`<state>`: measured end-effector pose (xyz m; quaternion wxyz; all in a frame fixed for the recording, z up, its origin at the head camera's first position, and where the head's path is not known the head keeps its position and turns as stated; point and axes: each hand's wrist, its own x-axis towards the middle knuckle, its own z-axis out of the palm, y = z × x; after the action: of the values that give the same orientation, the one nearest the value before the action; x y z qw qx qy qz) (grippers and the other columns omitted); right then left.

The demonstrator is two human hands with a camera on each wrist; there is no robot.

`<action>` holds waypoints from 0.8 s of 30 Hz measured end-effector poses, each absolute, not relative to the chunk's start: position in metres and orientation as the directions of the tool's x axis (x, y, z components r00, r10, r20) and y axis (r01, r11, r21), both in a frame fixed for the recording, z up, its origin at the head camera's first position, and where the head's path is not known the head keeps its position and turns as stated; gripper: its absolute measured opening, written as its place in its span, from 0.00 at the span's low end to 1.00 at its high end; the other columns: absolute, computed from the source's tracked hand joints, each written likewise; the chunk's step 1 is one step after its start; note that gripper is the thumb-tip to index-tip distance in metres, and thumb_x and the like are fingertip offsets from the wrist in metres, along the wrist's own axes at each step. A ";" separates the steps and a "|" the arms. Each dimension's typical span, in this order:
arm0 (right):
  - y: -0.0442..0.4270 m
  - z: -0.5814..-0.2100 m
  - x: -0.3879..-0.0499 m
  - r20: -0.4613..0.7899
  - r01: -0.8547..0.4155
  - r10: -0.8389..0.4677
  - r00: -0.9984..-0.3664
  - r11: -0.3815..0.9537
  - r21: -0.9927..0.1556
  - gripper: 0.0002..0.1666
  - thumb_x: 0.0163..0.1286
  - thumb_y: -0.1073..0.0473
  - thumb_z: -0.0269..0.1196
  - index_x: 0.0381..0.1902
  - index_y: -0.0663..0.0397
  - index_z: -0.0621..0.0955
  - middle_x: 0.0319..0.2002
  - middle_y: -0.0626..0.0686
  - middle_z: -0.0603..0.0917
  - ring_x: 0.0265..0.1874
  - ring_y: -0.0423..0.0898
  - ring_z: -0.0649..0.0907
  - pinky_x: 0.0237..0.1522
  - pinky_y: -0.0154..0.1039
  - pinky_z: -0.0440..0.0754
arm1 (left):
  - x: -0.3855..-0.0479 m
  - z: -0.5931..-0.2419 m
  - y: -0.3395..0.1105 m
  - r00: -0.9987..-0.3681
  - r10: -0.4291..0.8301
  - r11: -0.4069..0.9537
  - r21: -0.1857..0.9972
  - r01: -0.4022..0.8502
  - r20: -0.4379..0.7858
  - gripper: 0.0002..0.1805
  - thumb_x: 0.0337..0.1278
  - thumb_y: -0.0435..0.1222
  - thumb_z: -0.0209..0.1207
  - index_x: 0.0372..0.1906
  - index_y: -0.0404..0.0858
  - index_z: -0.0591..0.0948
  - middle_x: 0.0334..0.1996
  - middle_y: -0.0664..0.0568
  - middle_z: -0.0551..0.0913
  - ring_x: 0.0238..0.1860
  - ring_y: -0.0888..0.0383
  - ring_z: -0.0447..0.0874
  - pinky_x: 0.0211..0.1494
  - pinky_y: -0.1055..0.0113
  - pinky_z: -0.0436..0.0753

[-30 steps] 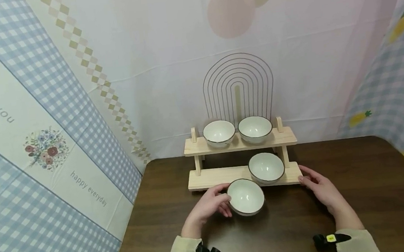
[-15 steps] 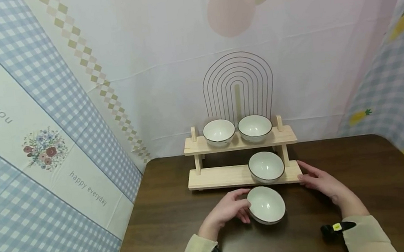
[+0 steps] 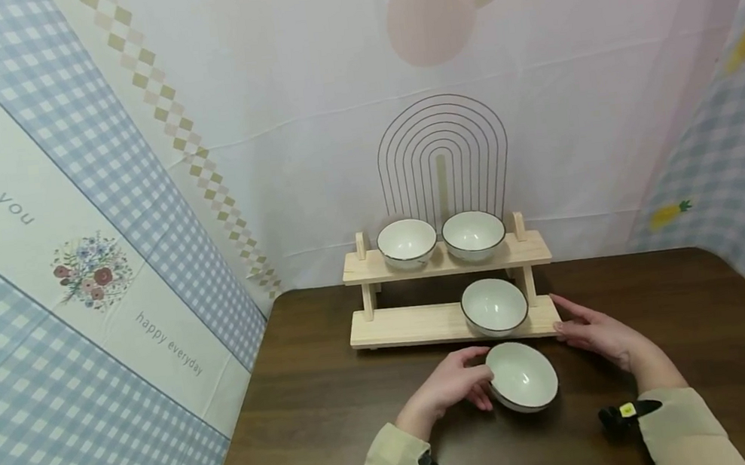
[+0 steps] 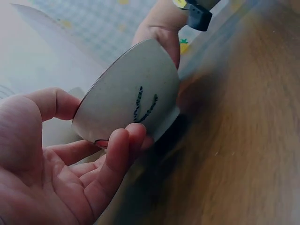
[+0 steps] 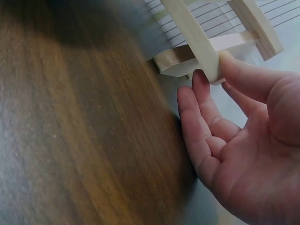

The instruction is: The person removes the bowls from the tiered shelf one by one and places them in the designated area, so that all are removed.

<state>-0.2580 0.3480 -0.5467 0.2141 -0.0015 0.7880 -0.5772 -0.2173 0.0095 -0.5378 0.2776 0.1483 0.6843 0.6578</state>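
In the head view, light is spread brightly and evenly; a small glint is caught in the near bowl (image 3: 522,376), and only soft shadows are cast on the table (image 3: 324,419). The wrist views are dimmer and bluish, with the table grain blurred. In the left one, the backdrop (image 4: 51,56) is washed out; in the right one, the table's left edge is paled by glare.
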 end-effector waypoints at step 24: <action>0.344 -0.540 -0.251 -0.339 0.233 -0.260 -0.904 0.367 -0.901 0.52 0.85 0.44 0.58 0.88 0.50 0.41 0.81 0.79 0.50 0.74 0.68 0.71 0.74 0.60 0.72 | -0.212 -0.542 0.051 -0.793 0.584 0.038 0.982 -0.188 -0.174 0.34 0.63 0.30 0.58 0.76 0.37 0.74 0.22 0.46 0.86 0.21 0.58 0.85 0.27 0.66 0.88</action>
<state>-0.2515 0.3445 -0.5399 0.2190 -0.0086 0.7973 -0.5625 -0.2121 0.0509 -0.5424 0.2847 0.1497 0.6617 0.6772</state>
